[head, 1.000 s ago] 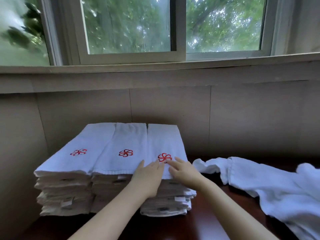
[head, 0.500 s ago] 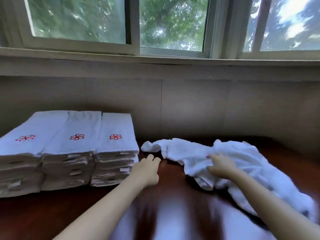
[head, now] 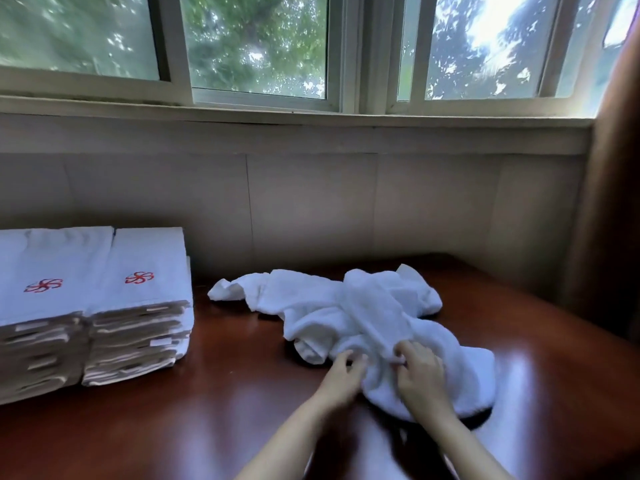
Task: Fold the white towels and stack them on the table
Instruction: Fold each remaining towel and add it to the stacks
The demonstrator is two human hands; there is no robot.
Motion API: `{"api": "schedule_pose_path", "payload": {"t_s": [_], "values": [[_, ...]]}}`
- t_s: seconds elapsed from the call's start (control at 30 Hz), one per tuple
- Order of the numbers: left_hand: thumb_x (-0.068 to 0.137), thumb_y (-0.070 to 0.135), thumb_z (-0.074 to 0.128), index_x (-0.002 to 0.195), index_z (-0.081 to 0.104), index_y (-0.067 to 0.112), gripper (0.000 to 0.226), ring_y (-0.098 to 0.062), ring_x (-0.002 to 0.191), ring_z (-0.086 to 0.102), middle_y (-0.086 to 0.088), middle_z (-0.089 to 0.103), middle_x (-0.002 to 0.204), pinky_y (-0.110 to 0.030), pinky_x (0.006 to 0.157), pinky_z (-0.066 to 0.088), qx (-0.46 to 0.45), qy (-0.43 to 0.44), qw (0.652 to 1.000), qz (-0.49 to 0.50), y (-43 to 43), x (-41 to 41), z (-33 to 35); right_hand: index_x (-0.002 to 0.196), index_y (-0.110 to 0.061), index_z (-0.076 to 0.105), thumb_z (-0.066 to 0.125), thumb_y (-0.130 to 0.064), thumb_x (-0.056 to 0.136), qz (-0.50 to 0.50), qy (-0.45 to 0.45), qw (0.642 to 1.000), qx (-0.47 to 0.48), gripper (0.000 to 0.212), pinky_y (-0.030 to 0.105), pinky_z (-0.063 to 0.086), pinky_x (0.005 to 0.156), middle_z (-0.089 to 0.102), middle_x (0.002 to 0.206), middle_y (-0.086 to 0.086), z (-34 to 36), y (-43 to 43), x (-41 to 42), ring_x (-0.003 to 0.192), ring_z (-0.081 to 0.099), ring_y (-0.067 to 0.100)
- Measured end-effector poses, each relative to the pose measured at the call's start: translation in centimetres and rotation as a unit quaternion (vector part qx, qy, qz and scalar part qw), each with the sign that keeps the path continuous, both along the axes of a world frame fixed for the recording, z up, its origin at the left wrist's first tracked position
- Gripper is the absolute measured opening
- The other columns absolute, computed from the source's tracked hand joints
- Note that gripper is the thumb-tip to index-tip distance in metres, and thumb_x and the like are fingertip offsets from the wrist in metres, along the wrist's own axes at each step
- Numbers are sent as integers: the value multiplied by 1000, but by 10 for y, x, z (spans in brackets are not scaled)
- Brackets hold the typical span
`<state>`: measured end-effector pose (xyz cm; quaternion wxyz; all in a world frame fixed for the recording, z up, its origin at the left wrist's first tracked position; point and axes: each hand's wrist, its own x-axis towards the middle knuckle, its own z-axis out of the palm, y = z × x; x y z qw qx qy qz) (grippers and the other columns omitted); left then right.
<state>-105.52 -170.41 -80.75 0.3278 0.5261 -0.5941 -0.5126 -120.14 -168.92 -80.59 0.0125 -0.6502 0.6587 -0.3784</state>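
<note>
The right hand (head: pixel 420 375) is pinching the crumpled towel (head: pixel 363 306) at its 6 o'clock edge, the left hand (head: pixel 341 374) is touching it with a grip too blurry to tell, and the towel, lying at 3 o'clock from the stacks (head: pixel 138 306), is risking coming up tangled and folding crooked.

Window (head: pixel 485 46) backlight, tabletop (head: pixel 242 393) glare, soft blur

The loose towel (head: pixel 349 306) lies on the table (head: pixel 173 427), and relative to it the folded-towel stacks (head: pixel 135 306) stand well apart to the left, the wall (head: pixel 311 209) rises behind with the window (head: pixel 256 46) above, the curtain (head: pixel 613 220) hangs to the right, and the left hand (head: pixel 341 375) and right hand (head: pixel 420 372) grip its near edge.
</note>
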Motion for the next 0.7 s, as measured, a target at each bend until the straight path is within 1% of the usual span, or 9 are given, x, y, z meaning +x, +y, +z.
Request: {"api": "schedule_pose_path", "payload": {"t_s": [0.07,0.1,0.17,0.27,0.4,0.47,0.53,0.6,0.7], "values": [[95,56,38,120,54,19,47,-19,95,63,-3,62,113,-33,70,52,127,185,972,64,7,5,8,73,-4,61,49,-10,68,49,-50,994,-86,14,44,43,69,58,72,9,13,17,18,72,57,33],[93,63,34,117,57,19,55,-21,93,64,-5,64,111,-33,66,52,160,240,954,79,9,11,11,71,-4,61,52,-7,68,74,-58,989,-114,10,44,44,65,55,70,7,19,26,25,68,55,32],[89,72,25,113,63,20,69,-24,91,65,-8,69,108,-33,63,53,181,284,939,64,12,27,15,70,-7,59,59,-5,70,125,-51,982,-133,2,40,44,61,50,70,-3,27,39,39,65,53,24],[87,75,24,101,70,21,73,-19,75,66,-5,72,92,-27,59,48,171,299,938,34,21,47,18,76,-19,60,66,-11,77,202,-27,978,-40,9,29,39,70,46,71,-18,32,48,57,72,49,8],[88,46,55,97,74,15,37,-18,68,63,-9,69,85,-28,58,46,150,281,946,52,41,66,12,82,-28,60,57,-25,87,222,19,967,126,6,25,37,69,52,72,-16,37,48,85,78,50,6],[95,31,51,101,71,4,35,-23,73,65,-17,70,87,-34,70,49,149,320,930,101,51,70,4,82,-30,59,53,-30,90,211,73,953,204,10,24,35,68,60,81,-8,45,41,104,86,57,15],[99,19,44,95,67,-3,32,-25,69,66,-18,68,73,-36,73,50,143,392,898,140,61,74,-1,92,-22,62,51,-25,91,185,117,942,253,11,26,37,70,63,90,6,51,34,127,99,61,24],[99,8,41,93,63,-1,25,-20,56,66,-13,66,60,-28,56,54,124,435,878,158,68,82,-1,90,-19,58,46,-15,90,146,85,950,263,13,27,38,66,63,90,9,54,33,149,102,62,27],[89,-15,38,92,57,5,27,-10,34,51,-7,56,47,-14,34,38,53,315,930,180,73,106,0,84,-23,49,45,-15,88,88,-47,963,251,10,26,37,70,64,112,8,49,45,180,108,59,25]]}}
